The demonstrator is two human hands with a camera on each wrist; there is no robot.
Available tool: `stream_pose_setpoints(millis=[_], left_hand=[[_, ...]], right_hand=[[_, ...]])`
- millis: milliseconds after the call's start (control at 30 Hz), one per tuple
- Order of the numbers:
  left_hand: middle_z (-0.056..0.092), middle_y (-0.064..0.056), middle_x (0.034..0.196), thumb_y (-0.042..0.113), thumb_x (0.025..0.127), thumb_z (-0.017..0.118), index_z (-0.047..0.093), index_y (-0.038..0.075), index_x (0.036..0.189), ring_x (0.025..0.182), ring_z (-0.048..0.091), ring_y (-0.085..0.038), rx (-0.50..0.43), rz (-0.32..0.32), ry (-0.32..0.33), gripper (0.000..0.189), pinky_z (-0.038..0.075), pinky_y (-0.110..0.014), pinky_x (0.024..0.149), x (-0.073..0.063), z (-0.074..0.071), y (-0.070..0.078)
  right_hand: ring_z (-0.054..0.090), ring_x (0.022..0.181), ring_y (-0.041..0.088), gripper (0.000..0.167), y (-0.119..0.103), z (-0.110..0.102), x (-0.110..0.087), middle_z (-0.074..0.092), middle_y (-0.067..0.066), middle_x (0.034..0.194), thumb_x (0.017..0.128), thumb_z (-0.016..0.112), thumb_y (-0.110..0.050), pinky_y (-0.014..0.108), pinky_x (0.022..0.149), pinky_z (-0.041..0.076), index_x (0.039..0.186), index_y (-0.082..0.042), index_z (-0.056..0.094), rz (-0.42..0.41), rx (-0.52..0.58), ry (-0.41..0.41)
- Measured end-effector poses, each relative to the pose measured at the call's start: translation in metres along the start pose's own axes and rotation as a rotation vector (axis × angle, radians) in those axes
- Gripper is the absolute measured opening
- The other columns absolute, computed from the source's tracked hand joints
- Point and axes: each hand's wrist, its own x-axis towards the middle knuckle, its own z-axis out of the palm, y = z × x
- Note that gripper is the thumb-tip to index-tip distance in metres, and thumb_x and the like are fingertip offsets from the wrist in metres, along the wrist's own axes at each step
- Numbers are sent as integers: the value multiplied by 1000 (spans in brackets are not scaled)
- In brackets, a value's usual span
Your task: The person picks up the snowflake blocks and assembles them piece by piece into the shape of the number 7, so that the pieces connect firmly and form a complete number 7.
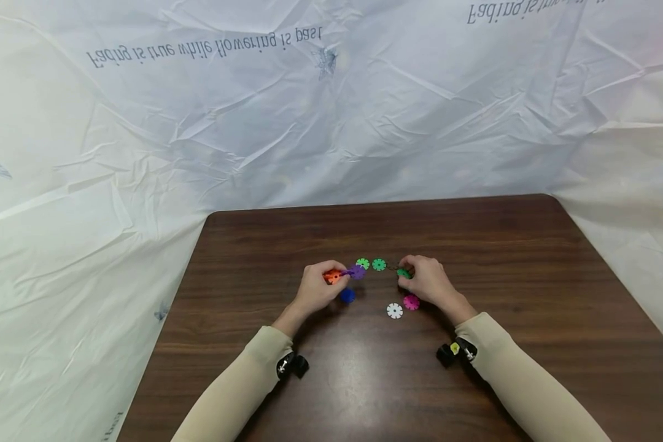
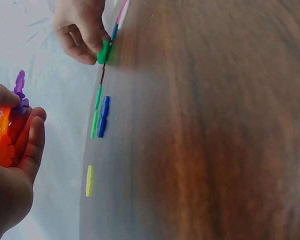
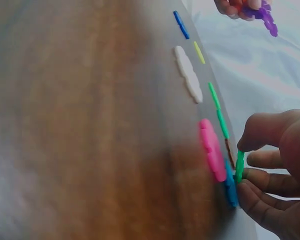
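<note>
Between its thumb and fingers, my left hand [image 1: 314, 287] holds notched plastic discs: an orange disc [image 1: 334, 277] with a purple disc [image 1: 357, 272] slotted onto it, raised above the table in the left wrist view. My right hand [image 1: 428, 281] pinches a green disc [image 3: 240, 166] by its edges, close over the tabletop. To the left of that hand lie a brown disc [image 3: 230, 154], a green disc [image 1: 379, 264] and a light green disc [image 1: 362, 264]. A lighter blue disc [image 3: 230, 187] lies beside the pinched one in the right wrist view.
Nearer the body lie a white disc [image 1: 395, 310], a pink disc [image 1: 411, 302] and, below the left hand, a dark blue disc [image 1: 347, 296]. A yellow disc [image 2: 89, 181] shows in the left wrist view. The brown wooden table [image 1: 353, 380] meets white printed sheeting [image 1: 309, 135] behind.
</note>
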Motion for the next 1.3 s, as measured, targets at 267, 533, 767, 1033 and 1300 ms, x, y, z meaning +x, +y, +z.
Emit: stream_pose_setpoints(millis=[267,533,767,1033,1300], left_hand=[[70,-2,85,13,82,76,71,13,87,66,56,-9,-4,6,-11,7,48,-22,58,-1,0,0],[69,-1,82,14,84,75,71,14,88,64,54,-10,-10,-8,-33,6,46,-22,56,0,1,1],[70,-1,86,14,83,76,71,14,88,68,57,-9,-6,-13,-30,7,48,-22,59,-3,2,-1],[69,0,83,15,83,75,70,15,87,66,56,-9,-5,-8,-30,6,47,-22,58,-2,3,-3],[70,-1,82,14,83,75,71,13,88,65,56,-8,-7,6,-24,6,47,-21,57,0,4,-2]], right_hand=[[51,53,9,22,-1,-6,1,66,1,68,82,65,-12,28,52,42,102,-9,73,-19,16,-6],[47,52,6,20,-4,-7,3,71,7,85,87,68,-9,28,54,42,106,-9,74,-35,33,-32],[54,57,7,18,-8,-6,3,71,1,84,88,69,-13,29,58,46,105,-12,74,-20,112,-28],[67,75,12,18,-13,-7,6,73,-2,86,86,72,-13,32,67,53,104,-14,75,-48,207,19],[66,74,12,16,-22,-9,5,74,0,86,86,74,-14,26,64,52,102,-14,76,-66,280,59]])
